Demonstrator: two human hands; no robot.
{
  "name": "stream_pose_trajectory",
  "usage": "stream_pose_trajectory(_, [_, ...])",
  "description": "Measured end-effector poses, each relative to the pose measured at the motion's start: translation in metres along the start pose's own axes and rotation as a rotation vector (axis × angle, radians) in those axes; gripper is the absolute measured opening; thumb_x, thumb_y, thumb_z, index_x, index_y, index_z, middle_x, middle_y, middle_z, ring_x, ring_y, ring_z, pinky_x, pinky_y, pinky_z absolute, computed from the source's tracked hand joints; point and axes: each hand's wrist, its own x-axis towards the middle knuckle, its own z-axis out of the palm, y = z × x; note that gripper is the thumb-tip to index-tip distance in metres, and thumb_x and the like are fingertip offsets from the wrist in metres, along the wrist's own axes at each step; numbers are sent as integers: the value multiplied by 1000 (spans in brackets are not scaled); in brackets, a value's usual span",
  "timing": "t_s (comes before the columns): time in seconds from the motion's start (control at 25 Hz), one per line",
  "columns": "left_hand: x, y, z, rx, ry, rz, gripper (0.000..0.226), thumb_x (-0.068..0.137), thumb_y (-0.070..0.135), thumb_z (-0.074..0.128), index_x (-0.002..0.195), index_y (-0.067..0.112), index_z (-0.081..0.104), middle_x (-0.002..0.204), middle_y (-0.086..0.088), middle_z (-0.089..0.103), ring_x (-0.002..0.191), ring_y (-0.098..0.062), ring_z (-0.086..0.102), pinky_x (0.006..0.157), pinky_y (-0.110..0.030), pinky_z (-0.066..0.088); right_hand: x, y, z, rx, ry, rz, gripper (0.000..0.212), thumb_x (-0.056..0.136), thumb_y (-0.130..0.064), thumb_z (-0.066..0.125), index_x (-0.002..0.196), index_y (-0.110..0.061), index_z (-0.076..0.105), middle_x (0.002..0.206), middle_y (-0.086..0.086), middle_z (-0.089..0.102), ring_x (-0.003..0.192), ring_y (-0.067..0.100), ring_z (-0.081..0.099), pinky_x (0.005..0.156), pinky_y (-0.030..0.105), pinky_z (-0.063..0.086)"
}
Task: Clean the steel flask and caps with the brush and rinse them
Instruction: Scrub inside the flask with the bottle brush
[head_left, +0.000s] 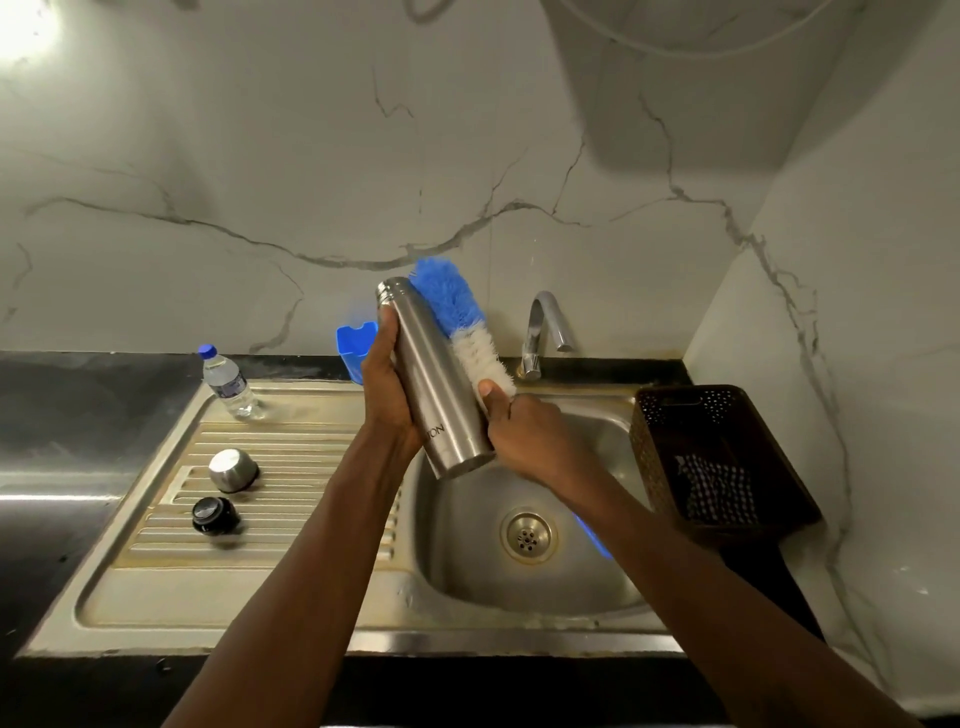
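Note:
My left hand (387, 387) grips the steel flask (434, 379) around its body and holds it tilted over the sink basin (582, 571), mouth up and away from me. My right hand (524, 423) holds the handle of a bottle brush (460, 325) with blue and white bristles. The bristles lie along the flask's right outer side. On the ribbed draining board (156, 566) to the left sit a steel cap (233, 469) and a black inner cap (214, 514), apart from each other.
A small plastic water bottle (228, 384) stands at the back of the draining board. A blue holder (355, 345) hangs behind the flask. The tap (543, 327) stands behind the basin; no water is visibly running. A dark perforated basket (722, 462) with a checked cloth sits right of the sink.

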Motion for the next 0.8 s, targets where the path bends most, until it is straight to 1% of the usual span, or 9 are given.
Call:
stream_pose_trajectory(0.08, [6,3,-4,12,43,35,45,108,52,40,113,16,66,80,-3,77,69,-18,73,63,-30,61,-12,10,7,-12,4,-60,65,107,-60,29,127,-8,63,94,1,61,77,9,56,63,22,39])
stream_pose_trajectory(0.16, [9,-1,-7,27,80,18,47,108,51,40,113,13,67,80,-3,77,69,-18,73,62,-29,60,-18,10,8,8,-6,-76,65,106,-59,29,125,-8,63,89,-1,59,71,5,52,58,18,35])
stream_pose_trajectory(0.32, [7,-13,-1,-12,136,-74,63,106,60,39,130,8,66,90,-8,77,81,-23,73,65,-33,60,6,-1,-4,23,-6,31,67,108,-58,27,137,-6,58,123,18,65,108,32,61,84,31,36])
stream_pose_trajectory(0.4, [8,-6,0,-17,46,-83,79,94,75,44,131,9,64,97,-11,76,84,-24,74,72,-35,62,1,6,-3,-14,7,12,67,108,-59,27,130,-7,61,106,11,68,90,22,61,74,28,38])
stream_pose_trajectory(0.48, [11,3,0,43,-37,-90,97,67,86,65,129,11,64,103,-12,76,89,-27,74,76,-39,62,-13,16,3,-8,9,-30,64,107,-59,27,120,-8,65,80,-4,58,70,5,53,58,21,35])
stream_pose_trajectory(0.52, [14,4,-1,73,-50,-103,103,56,83,77,130,12,63,107,-12,77,91,-28,75,77,-40,62,-18,17,3,5,9,-52,63,107,-59,28,117,-9,66,77,-7,55,68,1,51,56,18,34])
stream_pose_trajectory(0.64, [17,-6,-4,65,27,-113,96,56,65,91,131,12,63,113,-16,76,94,-30,77,79,-42,62,-5,7,-4,33,-3,-29,59,107,-59,29,119,-11,62,98,5,65,79,12,57,71,26,40])
stream_pose_trajectory(0.72, [13,-10,1,20,59,-134,82,68,59,87,131,13,64,113,-15,76,99,-32,75,83,-46,61,8,4,-10,41,-14,42,67,107,-60,29,136,-7,57,124,15,64,103,26,60,86,32,40])
stream_pose_trajectory(0.8, [14,-8,2,-25,117,-107,63,81,54,76,128,13,64,100,-11,76,90,-28,74,79,-42,61,6,7,-8,8,6,18,70,106,-61,27,139,-6,56,122,14,64,106,28,59,89,34,42])
